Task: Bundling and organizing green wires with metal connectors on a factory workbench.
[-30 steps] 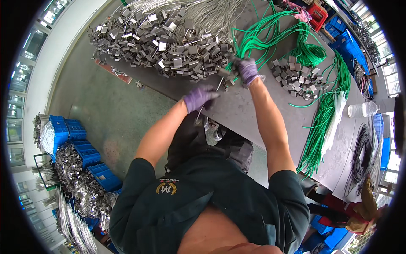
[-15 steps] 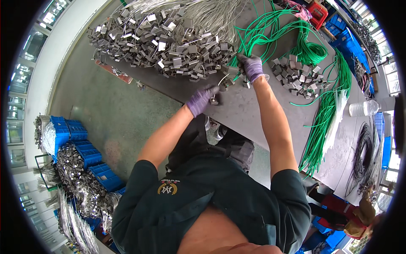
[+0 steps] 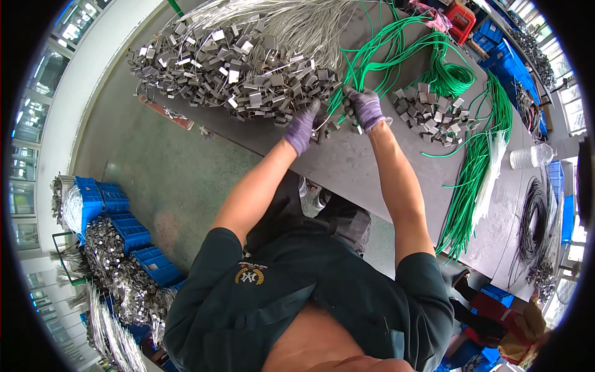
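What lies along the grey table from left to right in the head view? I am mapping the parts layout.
Big heap of metal clips → left hand → right hand → small pile of metal clips → green cable bundle → black cable coil.

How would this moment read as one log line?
left hand: purple-gloved, at heap of small grey metal clips | right hand: purple-gloved, gripping thin green plastic-coated cables

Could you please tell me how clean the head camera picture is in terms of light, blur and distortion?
In the head view, even daylight, no hard shadows; strong fisheye bending curves the table edge, with a black rim around the picture. The left hand and right hand are fairly sharp; the pile of metal clips glints; windows at the left edge are washed out.
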Tool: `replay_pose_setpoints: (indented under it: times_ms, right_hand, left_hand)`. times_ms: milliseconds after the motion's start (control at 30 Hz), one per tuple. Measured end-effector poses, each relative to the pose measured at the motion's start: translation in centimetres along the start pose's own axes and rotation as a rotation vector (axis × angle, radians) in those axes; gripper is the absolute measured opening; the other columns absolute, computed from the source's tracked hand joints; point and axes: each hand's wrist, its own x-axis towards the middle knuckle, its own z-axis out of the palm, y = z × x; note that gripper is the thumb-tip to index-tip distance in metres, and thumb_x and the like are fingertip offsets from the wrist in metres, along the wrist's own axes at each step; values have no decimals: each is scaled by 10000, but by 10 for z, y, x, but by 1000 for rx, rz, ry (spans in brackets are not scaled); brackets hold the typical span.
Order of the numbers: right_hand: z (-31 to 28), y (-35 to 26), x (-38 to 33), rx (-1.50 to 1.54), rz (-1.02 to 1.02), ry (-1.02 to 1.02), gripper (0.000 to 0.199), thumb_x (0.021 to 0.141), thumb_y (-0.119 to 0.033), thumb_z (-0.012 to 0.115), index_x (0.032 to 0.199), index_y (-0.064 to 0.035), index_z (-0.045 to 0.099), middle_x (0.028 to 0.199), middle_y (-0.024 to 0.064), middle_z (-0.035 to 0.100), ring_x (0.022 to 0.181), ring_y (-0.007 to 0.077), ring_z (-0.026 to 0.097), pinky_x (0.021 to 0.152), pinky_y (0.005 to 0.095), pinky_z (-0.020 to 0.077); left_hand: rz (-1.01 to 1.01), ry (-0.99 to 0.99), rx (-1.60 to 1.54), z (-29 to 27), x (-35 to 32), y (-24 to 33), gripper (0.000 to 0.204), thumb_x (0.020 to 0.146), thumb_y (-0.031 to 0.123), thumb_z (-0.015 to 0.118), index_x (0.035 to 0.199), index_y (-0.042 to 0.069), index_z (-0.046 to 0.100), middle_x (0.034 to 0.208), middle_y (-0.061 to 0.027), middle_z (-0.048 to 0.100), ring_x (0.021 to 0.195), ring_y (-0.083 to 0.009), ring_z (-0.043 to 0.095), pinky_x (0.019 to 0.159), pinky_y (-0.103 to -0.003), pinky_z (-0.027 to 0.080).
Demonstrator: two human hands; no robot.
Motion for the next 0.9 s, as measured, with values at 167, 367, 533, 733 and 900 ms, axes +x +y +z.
replay_pose_setpoints:
  times_ms: [167,367,533,733,900]
  right_hand:
    - [19,13,-17,11,2,-43,191,780,-208,629,690,-57,555,521,23,512,358,106,434,327,238,315]
    - [16,21,-17,-34,-103,68,205,783,-198,628,678,-37,557,503,30,511,355,110,440,329,249,316]
    - [5,19,-10,-112,-167,100,268,781,-241,618,639,-24,552,491,38,519,384,124,453,386,273,363]
    - [-15,12,27,-665,-193,12,293,799,-292,586,772,-1,612,502,110,524,427,194,517,449,329,424]
    - [-62,10,52,-890,-295,163,320,802,-316,571,797,3,596,567,140,551,497,210,515,508,362,411]
  left_hand:
    - [-95,208,-71,10,26,-11,428,846,506,445,853,108,602,669,-40,616,490,-178,568,378,-332,445]
    - [-109,575,387,30,40,-8,630,843,581,338,928,16,604,825,-130,628,730,-245,606,553,-409,484]
    - [-173,763,998,29,71,-19,714,872,535,219,908,-59,613,899,-264,602,909,-382,580,746,-417,481]
    - [369,544,915,29,62,-34,484,837,456,451,905,-18,525,839,-250,582,808,-398,572,714,-474,445]
    - [739,192,1584,55,1,40,302,716,303,633,905,80,558,908,-173,574,865,-330,538,746,-424,424]
